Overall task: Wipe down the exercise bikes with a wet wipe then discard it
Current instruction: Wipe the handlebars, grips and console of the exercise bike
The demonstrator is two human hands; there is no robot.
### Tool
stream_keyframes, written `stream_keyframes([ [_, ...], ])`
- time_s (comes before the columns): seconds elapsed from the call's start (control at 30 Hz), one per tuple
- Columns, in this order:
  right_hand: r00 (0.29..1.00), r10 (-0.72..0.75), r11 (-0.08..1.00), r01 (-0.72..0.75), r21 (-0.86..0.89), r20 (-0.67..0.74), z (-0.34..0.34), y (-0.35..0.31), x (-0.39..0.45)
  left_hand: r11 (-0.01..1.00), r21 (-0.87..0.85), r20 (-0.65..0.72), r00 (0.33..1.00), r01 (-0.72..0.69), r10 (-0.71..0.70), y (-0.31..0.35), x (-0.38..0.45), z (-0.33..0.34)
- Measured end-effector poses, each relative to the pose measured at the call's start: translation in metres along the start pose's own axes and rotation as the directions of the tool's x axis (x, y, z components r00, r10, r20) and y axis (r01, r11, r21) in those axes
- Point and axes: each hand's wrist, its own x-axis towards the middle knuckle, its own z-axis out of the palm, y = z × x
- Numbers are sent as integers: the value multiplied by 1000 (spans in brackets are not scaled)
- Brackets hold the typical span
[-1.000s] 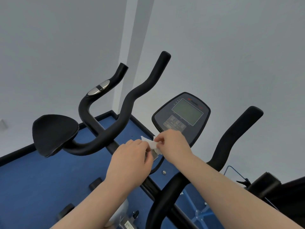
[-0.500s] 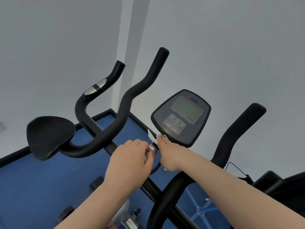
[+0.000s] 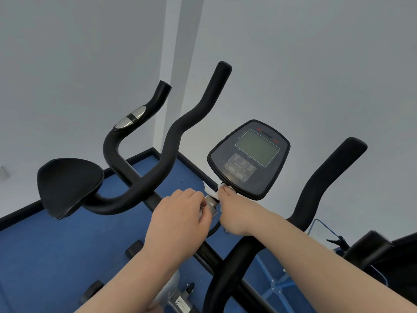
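Note:
A black exercise bike fills the head view, with curved handlebars [image 3: 171,141] and a dark console [image 3: 249,159] with a grey screen. My right hand [image 3: 234,211] pinches a small white wet wipe [image 3: 211,190] just under the console's lower edge. My left hand [image 3: 180,213] is closed beside it, gripping the metal bracket [image 3: 212,205] below the console and touching the wipe's lower end. Most of the wipe is hidden between my hands.
A black arm pad [image 3: 67,184] sits at the left. Another black handlebar [image 3: 325,177] rises at the right. Blue floor [image 3: 56,256] lies below, grey walls behind. Dark equipment [image 3: 372,249] stands at the right edge.
My right hand slid down and forward from in front of the console to its lower edge, carrying the wipe. My left hand stayed near the bracket.

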Motion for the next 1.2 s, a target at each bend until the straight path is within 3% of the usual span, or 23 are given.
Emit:
stream_keyframes([
  [0.13, 995, -37, 998, 43, -54, 94, -6, 12, -5, 1000, -13, -2, 1000, 15, -15, 1, 0, -2],
  [0.37, 994, -108, 994, 108, 1, -35, -9, 15, 2, 1000, -11, 6, 1000, 17, -17, 3, -1, -3],
  [0.5, 987, -161, 984, 161, 73, -6, -15, 19, -6, 1000, 4, 0, 1000, 26, -26, 1, -1, -2],
  [0.63, 991, -130, 991, 130, -7, 21, -20, 21, -3, 1000, 21, 17, 1000, 24, -24, 2, 0, -2],
  [0.97, 995, -92, 995, 93, -22, 45, -16, 14, -5, 999, 31, 27, 999, 30, -31, 3, 0, -4],
  [1.2, 990, -130, 986, 124, 113, 47, -17, 12, -5, 999, 19, 29, 999, 32, -32, 3, 0, -4],
])
